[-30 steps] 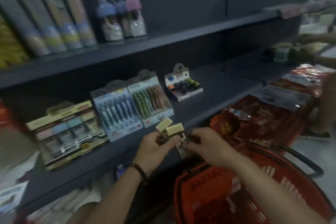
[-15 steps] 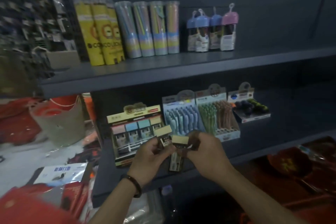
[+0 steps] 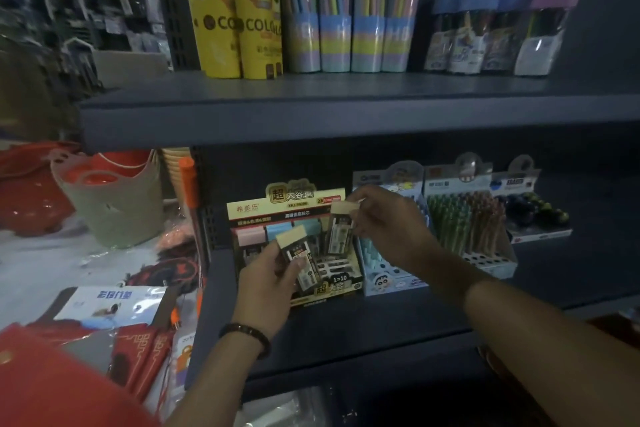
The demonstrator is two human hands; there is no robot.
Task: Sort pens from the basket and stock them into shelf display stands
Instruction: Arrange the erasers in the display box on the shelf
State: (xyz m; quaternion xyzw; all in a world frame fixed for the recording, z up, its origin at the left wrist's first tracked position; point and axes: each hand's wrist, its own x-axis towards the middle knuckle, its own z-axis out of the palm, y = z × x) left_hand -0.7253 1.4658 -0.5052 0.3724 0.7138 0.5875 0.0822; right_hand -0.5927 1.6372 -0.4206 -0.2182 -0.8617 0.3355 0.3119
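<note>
A small cream-capped lead case (image 3: 300, 262) is pinched in the left hand (image 3: 268, 282), thumb across its front, fingers curled behind, forearm rising from below with a dark bracelet (image 3: 246, 334) at the wrist. A second case (image 3: 341, 229) is pinched near its cream cap by the right hand (image 3: 388, 230), hung upright, the forearm reaching in from the lower right. Both cases are held just in front of the yellow-and-black display stand (image 3: 298, 198), whose rows behind the grips are partly filled with pink and blue-capped cases. Behind the right hand a blue pen stand (image 3: 388, 180) is partly hidden; further right a stand of green and brown pens (image 3: 464, 218) is seen. The dark shelf board (image 3: 346, 326) runs below both hands, with bare front edge beneath the left wrist. The upper shelf (image 3: 311, 107) overhangs well above the grips.
</note>
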